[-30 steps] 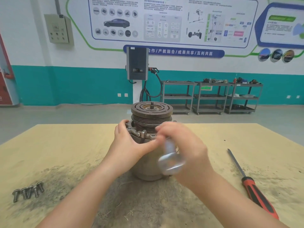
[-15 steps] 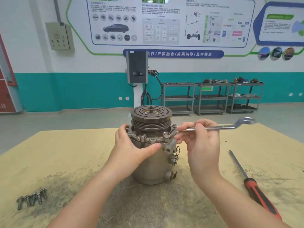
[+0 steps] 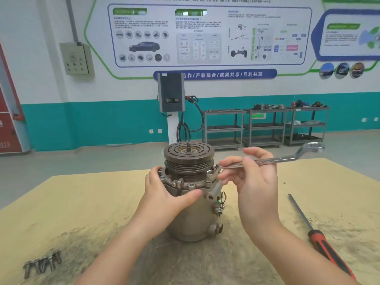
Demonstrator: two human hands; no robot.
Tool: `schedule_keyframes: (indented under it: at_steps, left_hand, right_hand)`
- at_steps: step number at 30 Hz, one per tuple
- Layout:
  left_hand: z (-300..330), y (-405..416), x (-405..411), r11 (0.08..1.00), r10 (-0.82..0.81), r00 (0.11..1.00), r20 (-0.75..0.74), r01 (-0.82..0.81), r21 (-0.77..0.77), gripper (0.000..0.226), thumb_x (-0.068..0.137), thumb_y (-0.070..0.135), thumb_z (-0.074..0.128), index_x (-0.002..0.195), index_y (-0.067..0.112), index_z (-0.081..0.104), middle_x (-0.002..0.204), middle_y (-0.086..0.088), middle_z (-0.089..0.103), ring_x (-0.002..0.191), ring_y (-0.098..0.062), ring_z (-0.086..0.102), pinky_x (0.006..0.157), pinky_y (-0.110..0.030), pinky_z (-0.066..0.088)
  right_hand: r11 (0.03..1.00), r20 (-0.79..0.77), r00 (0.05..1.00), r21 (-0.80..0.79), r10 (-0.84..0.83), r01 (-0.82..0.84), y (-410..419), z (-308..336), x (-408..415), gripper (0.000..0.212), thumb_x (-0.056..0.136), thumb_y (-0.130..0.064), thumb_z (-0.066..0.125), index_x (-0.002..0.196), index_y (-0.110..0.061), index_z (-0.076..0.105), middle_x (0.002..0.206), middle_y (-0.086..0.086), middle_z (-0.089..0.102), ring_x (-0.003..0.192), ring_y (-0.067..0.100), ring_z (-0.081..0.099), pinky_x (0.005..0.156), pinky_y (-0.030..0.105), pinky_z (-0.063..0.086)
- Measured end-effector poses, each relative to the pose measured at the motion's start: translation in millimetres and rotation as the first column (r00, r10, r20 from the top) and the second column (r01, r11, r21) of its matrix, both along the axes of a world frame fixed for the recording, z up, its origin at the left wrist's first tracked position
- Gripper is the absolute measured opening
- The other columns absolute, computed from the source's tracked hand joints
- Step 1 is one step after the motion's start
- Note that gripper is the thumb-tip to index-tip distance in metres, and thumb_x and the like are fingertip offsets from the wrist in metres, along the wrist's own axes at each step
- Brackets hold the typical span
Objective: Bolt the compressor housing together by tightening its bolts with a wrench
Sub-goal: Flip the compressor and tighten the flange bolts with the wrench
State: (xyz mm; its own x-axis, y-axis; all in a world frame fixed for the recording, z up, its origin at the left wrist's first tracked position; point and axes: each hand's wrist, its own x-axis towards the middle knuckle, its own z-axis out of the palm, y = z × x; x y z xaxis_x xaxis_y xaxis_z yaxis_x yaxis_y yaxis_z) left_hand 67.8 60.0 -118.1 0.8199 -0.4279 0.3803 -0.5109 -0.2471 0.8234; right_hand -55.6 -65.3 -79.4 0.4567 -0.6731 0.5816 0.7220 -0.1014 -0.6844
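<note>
A grey compressor housing (image 3: 191,221) stands upright at the table's middle, with a dark grooved pulley (image 3: 188,155) on top and a bolted flange below it. My left hand (image 3: 164,192) wraps the housing's left side, thumb across the front. My right hand (image 3: 253,177) pinches the shaft of a silver wrench (image 3: 275,160). The wrench lies nearly level, its near ring end set on a bolt at the flange's right edge, its far end pointing right.
Several loose bolts (image 3: 42,264) lie at the table's front left. A red-and-black-handled screwdriver (image 3: 320,239) lies at the right. The tan tabletop (image 3: 82,202) is dirty around the housing. Metal shelf carts (image 3: 265,126) and a wall charger (image 3: 171,92) stand far behind.
One second ago my right hand was a blur in front of the housing. It has since swung the wrench out level to the right, seated on the flange bolt. My left hand stayed put.
</note>
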Motion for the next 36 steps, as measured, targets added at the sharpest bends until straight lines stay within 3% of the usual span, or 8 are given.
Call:
schedule_keyframes:
  at_steps: [7,11,14,17,20,26,30,36]
  left_hand:
    - [-2,-1,2,1.000,0.010,1.000,-0.001,-0.010,-0.010,0.134,0.036,0.083,0.073,0.148,0.030,0.020,0.128,0.020,0.027,0.116,0.001,0.036,0.097,-0.022,0.031]
    - [-4,-3,5,1.000,0.015,1.000,0.006,-0.015,-0.005,0.135,0.037,0.084,0.074,0.148,0.030,0.020,0.130,0.018,0.028,0.119,-0.001,0.037,0.099,-0.024,0.033]
    - [-6,-4,6,1.000,0.028,1.000,0.009,-0.028,-0.006,0.136,0.033,0.087,0.067,0.148,0.033,0.018,0.130,0.019,0.027,0.119,-0.002,0.038,0.098,-0.023,0.033]
    - [-8,-5,8,0.999,0.038,0.999,0.022,-0.038,-0.017,0.133,0.032,0.078,0.068,0.146,0.030,0.021,0.128,0.014,0.029,0.113,-0.004,0.043,0.094,-0.021,0.034]
    - [-8,-6,9,0.999,0.023,0.999,0.023,-0.022,-0.032,0.121,0.034,0.067,0.066,0.140,0.030,0.024,0.130,0.009,0.032,0.112,-0.007,0.048,0.086,-0.016,0.039]
    - [-3,-2,4,1.000,0.015,1.000,0.000,-0.015,0.000,0.144,0.028,0.092,0.068,0.148,0.031,0.019,0.133,0.017,0.029,0.120,0.000,0.038,0.099,-0.025,0.036]
    - [-2,-2,3,1.000,0.012,1.000,0.000,-0.012,-0.007,0.142,0.032,0.089,0.070,0.150,0.028,0.020,0.132,0.015,0.030,0.119,-0.001,0.037,0.098,-0.024,0.033]
    - [-2,-2,2,1.000,0.013,1.000,-0.003,-0.013,-0.006,0.142,0.033,0.087,0.073,0.151,0.028,0.018,0.134,0.016,0.029,0.122,-0.003,0.037,0.102,-0.026,0.035]
  right_hand:
    - [0.814,0.012,0.937,0.492,0.348,-0.309,-22,2,12,0.014,0.098,0.002,0.031,0.097,-0.006,0.042,0.060,0.013,0.065,0.044,0.021,0.056,0.043,0.024,0.046]
    - [0.906,0.016,0.959,0.323,0.284,-0.274,-20,-3,10,0.018,0.098,0.003,0.029,0.091,-0.010,0.040,0.063,0.011,0.065,0.047,0.022,0.057,0.046,0.027,0.047]
    - [0.997,0.050,0.997,-0.050,-0.054,0.056,-1,-22,9,0.015,0.102,-0.006,0.036,0.095,-0.015,0.047,0.075,0.006,0.068,0.060,0.020,0.065,0.057,0.029,0.053]
    - [0.577,0.189,0.914,-0.725,-0.359,0.376,13,-35,7,0.011,0.093,-0.016,0.057,0.089,-0.010,0.066,0.090,0.000,0.068,0.082,0.017,0.065,0.076,0.030,0.053]
    - [0.250,0.288,0.867,-0.878,-0.406,0.408,22,-35,4,0.019,0.090,-0.020,0.064,0.082,-0.004,0.069,0.093,0.008,0.068,0.081,0.023,0.063,0.075,0.030,0.051]
    - [0.968,0.012,0.995,-0.229,-0.104,0.104,13,9,-13,0.014,0.097,-0.020,0.035,0.102,-0.030,0.044,0.077,0.008,0.071,0.057,0.021,0.067,0.053,0.030,0.054]
    - [0.966,-0.046,0.988,0.221,0.146,-0.133,-9,19,-8,0.038,0.092,0.012,0.038,0.104,-0.024,0.041,0.074,0.015,0.058,0.044,0.029,0.061,0.040,0.028,0.048]
    - [0.878,0.003,0.950,0.382,0.312,-0.289,-22,10,2,0.038,0.091,0.012,0.038,0.108,-0.022,0.041,0.059,0.010,0.063,0.045,0.028,0.061,0.041,0.028,0.050]
